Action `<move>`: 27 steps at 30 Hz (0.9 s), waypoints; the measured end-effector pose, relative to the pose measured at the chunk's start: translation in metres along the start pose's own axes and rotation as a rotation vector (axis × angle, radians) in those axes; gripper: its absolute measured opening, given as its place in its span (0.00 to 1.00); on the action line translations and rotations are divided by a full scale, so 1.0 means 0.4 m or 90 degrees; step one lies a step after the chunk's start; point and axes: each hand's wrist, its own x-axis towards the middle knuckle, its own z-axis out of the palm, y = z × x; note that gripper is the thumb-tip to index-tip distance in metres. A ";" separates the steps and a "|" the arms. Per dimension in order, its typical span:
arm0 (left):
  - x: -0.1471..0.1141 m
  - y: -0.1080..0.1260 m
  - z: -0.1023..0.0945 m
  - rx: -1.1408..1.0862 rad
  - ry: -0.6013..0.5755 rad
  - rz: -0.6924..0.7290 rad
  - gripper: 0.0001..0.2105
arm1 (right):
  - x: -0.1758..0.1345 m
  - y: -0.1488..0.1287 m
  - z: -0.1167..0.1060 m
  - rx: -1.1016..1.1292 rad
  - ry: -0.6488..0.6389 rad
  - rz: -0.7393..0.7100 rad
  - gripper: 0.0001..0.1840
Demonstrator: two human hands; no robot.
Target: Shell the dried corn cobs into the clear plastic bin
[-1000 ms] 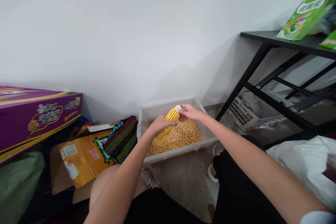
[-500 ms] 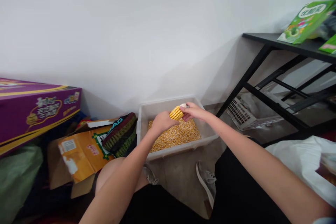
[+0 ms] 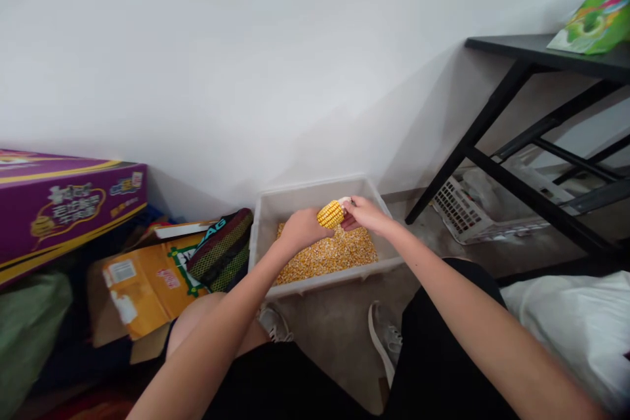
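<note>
Between my two hands is a corn cob, yellow with kernels over most of its length and pale and bare at its right end. My left hand is closed around the cob's left end. The fingers of my right hand grip the bare right end. Both hands hover over a translucent plastic bin. Loose corn kernels are heaped across the bin's floor below the cob.
Left of the bin lie a mesh bag, an opened orange carton and a purple box. On the right stand a black metal-legged table, a white basket and a white plastic bag. A white wall rises behind.
The view has shifted a little, so the table sits farther right. My hands keep hold of the cob; the right fingers have moved slightly along its bare end.
</note>
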 end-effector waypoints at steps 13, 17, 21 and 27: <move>-0.023 -0.039 0.063 0.021 0.050 -0.048 0.19 | 0.056 0.040 0.013 -0.102 -0.104 -0.068 0.13; -0.013 -0.048 0.073 0.023 0.058 -0.058 0.17 | 0.069 0.041 0.035 -0.309 -0.021 -0.137 0.19; -0.004 -0.066 0.080 0.047 0.049 -0.088 0.17 | 0.072 0.044 0.065 -0.519 0.023 -0.248 0.25; -0.003 -0.094 0.071 0.064 0.038 -0.102 0.18 | 0.091 0.041 0.089 -0.600 -0.020 -0.300 0.25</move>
